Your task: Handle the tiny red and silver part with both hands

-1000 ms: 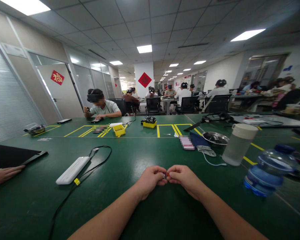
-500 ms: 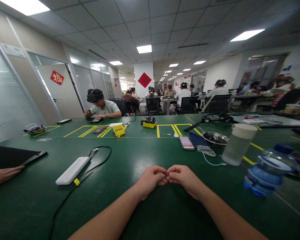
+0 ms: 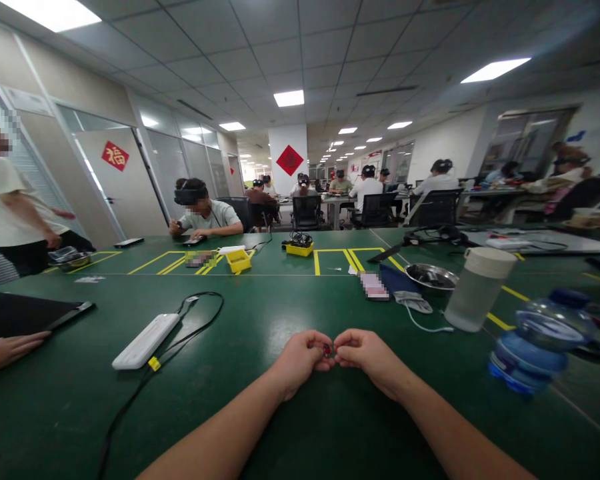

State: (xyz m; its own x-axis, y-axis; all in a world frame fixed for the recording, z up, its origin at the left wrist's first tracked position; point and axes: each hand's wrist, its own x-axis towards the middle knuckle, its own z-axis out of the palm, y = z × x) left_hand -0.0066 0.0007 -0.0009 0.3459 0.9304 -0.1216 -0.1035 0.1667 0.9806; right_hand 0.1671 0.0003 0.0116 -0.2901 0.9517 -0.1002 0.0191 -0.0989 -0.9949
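My left hand (image 3: 305,357) and my right hand (image 3: 363,353) meet just above the green table (image 3: 260,307), fingertips nearly touching. Pinched in the left fingers is a small dark and red piece (image 3: 327,350), too small to name. The right thumb and index finger are closed on a tiny red bit (image 3: 336,348), mostly hidden by the fingertips. Whether the two bits are joined cannot be made out.
A white power bank (image 3: 146,341) with a black cable lies left. On the right stand a frosted cup (image 3: 479,290), a blue-labelled bottle (image 3: 533,343) and a metal bowl (image 3: 445,283). Another person's hand (image 3: 15,350) rests at the left edge. Yellow trays (image 3: 239,261) sit farther back.
The small piece in my left fingers now shows more red, as if turned. My hands have hardly moved. At the far left, a standing person has come into view.
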